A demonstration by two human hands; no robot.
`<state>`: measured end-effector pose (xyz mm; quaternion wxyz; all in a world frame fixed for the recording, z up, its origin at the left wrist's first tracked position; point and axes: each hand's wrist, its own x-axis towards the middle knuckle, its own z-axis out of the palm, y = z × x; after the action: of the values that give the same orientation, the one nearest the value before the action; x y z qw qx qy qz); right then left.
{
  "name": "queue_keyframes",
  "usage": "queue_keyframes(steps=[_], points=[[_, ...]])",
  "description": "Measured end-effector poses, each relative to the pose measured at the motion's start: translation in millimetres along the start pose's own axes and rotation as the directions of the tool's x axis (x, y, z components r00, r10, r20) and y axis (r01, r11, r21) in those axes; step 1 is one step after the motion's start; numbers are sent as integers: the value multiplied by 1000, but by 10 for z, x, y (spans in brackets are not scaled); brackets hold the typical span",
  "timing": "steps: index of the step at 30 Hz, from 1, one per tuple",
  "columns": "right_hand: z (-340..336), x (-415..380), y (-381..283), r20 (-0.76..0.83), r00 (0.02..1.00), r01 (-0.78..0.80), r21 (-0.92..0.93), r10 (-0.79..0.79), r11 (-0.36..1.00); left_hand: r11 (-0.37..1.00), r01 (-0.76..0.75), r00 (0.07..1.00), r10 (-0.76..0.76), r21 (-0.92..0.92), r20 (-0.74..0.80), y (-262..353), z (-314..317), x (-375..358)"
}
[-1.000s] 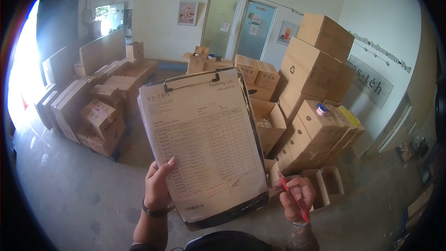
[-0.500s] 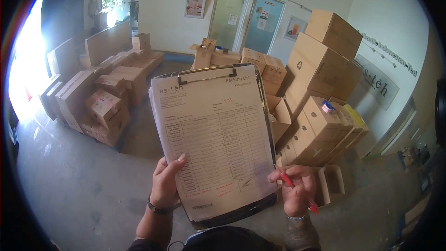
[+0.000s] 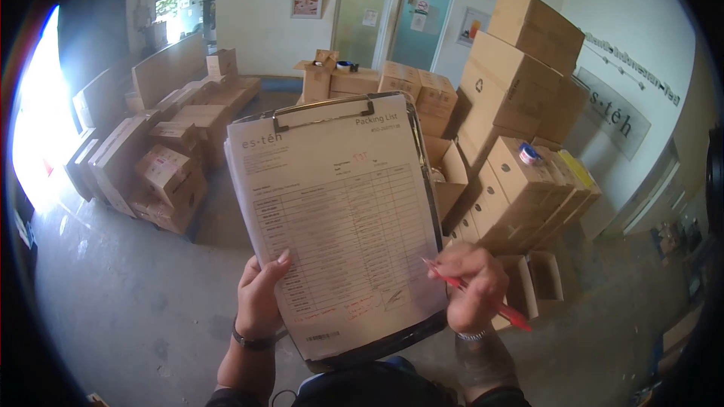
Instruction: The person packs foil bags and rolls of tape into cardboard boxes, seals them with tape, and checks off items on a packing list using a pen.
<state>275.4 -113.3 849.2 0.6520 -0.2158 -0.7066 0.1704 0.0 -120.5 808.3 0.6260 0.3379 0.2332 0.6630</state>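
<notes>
A clipboard point(image 3: 388, 354) with a metal clip at its top holds a stack of papers. On top lies a packing list point(image 3: 332, 234) with a printed table, red handwriting near its foot and a barcode. My left hand point(image 3: 260, 294) grips the clipboard's left edge, thumb over the paper and the other fingers hidden behind. In my right hand point(image 3: 477, 286) is a red pen point(image 3: 513, 315), held between thumb and fingers. Its tip points left, over the lower right part of the sheet.
Stacked cardboard boxes point(image 3: 513, 90) rise on the right, with a tape roll point(image 3: 529, 154) on a lower pile. Open boxes point(image 3: 544, 275) sit on the floor beside my right hand. More cartons point(image 3: 167, 173) stand on a pallet at left. Two doors point(image 3: 421, 22) are in the back wall.
My right hand has turned the pen so its tip points left, and has moved up over the paper's edge. The clipboard has shifted slightly left in view.
</notes>
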Motion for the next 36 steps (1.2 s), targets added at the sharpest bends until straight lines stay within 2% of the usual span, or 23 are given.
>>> queue_keyframes(steps=[1,4,5,11,14,17,20,22,30,33,34,36], points=[[31,47,25,2,1000,30,-23,-30,999,1000,1,1000,-1,6,-8,15,-15,0],[-65,143,47,16,999,-39,-201,43,979,1000,-8,999,9,12,-51,-83,128,-23],[-251,117,187,-11,999,31,-132,-33,991,999,-33,998,33,-7,-45,-240,258,-10],[-945,140,423,16,1000,-26,-55,27,998,986,-166,984,167,22,-62,-711,715,13],[-1145,278,452,-17,999,30,-23,-30,999,975,-217,972,220,41,-88,-874,985,-13],[-1388,345,501,70,995,82,-145,-72,986,966,-250,955,256,63,-148,-1008,1229,-54],[-1489,300,631,23,998,55,-116,-53,992,959,-283,939,283,28,-198,-1127,1342,-78],[-1556,343,501,-82,996,29,-114,-38,993,956,-294,939,291,11,-185,-1180,1422,-85],[-1777,211,755,-267,963,61,94,-33,994,946,-295,941,312,131,-129,-1161,1665,-211],[-1973,167,900,-317,948,66,305,36,950,933,-322,939,336,163,-69,-1251,1806,-155],[-2075,88,979,-284,956,34,377,81,925,934,-326,939,338,149,-65,-1252,1819,-123],[-2153,66,979,-247,960,-59,290,135,955,941,-314,943,324,126,-69,-1298,1868,-97]])
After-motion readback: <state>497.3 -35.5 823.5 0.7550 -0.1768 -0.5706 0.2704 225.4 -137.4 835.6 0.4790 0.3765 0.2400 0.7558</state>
